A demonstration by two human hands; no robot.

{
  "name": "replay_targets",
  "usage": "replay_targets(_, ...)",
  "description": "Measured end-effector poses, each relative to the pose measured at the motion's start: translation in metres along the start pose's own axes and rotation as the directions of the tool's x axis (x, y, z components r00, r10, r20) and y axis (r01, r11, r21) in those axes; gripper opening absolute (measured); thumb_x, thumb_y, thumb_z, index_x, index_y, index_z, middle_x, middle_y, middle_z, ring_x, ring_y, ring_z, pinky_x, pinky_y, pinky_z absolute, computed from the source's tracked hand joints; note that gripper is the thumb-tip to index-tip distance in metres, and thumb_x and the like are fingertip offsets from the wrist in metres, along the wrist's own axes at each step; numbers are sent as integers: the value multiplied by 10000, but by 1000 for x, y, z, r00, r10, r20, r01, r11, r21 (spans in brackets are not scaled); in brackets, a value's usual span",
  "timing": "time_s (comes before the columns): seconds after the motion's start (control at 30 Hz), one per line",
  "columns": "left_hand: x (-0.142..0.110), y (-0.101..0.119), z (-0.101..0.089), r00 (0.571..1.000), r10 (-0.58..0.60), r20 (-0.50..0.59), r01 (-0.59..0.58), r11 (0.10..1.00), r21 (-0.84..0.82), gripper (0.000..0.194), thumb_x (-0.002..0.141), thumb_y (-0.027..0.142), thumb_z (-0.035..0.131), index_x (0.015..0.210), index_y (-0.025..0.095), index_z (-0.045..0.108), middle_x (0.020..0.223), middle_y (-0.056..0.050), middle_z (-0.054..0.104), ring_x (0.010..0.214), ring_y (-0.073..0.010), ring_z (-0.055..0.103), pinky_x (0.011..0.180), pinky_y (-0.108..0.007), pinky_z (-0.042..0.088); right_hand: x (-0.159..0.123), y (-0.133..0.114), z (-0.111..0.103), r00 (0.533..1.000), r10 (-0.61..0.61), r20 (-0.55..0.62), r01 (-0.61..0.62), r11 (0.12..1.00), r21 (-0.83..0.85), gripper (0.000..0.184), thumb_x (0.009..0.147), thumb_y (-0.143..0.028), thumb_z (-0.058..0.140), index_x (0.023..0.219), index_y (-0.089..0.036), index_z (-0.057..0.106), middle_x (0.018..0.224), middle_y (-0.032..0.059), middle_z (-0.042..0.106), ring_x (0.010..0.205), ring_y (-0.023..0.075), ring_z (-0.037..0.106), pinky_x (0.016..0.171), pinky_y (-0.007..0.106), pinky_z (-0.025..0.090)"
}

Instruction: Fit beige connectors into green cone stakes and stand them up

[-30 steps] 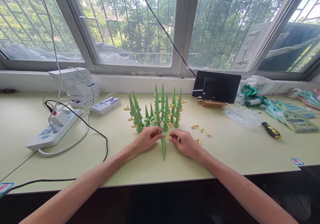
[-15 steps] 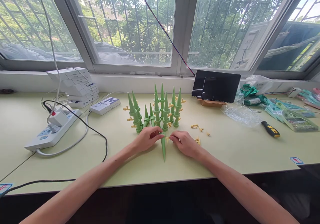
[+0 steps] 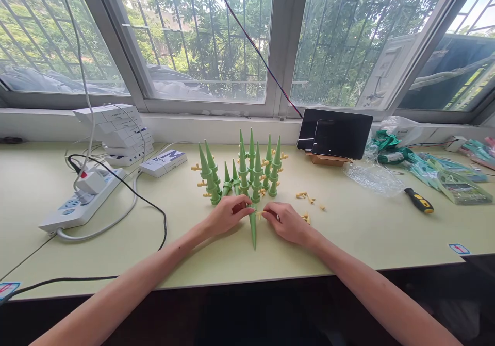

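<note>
A green plastic spike (image 3: 252,232) lies on the pale green table (image 3: 348,232), its tip pointing towards me. My left hand (image 3: 226,214) is closed on the spike's thick upper end. My right hand (image 3: 284,219) pinches a small yellow connector (image 3: 260,213) against the spike's side. Just behind my hands stands a cluster of several upright green spikes (image 3: 247,168), some with yellow connectors on their sides. A few loose yellow connectors (image 3: 307,198) lie to the right of my right hand.
A white power strip (image 3: 77,204) with cables lies at the left, beside stacked white boxes (image 3: 116,129). A dark tablet (image 3: 334,133) leans at the back right. A black-and-yellow screwdriver (image 3: 419,200) and plastic bags (image 3: 444,173) lie at the right.
</note>
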State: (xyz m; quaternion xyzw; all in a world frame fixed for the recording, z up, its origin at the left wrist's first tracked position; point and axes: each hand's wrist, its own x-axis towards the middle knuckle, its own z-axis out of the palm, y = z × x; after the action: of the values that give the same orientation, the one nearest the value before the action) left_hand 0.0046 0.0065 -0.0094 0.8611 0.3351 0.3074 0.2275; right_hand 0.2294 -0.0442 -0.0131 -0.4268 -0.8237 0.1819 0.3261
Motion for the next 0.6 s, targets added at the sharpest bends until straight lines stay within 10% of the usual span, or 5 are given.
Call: replay_targets(0.6,0,1,-1,1000,-6,0,6,1000,-12,269,917,410,568,887,150,632,588,36,525,510,-80,363,496,-210,334,-1,-1,-2,1000,12,-7,-12,999,42,115,957,-259,504,880,-191,556,794,24,593,617,136,501,593,270,418)
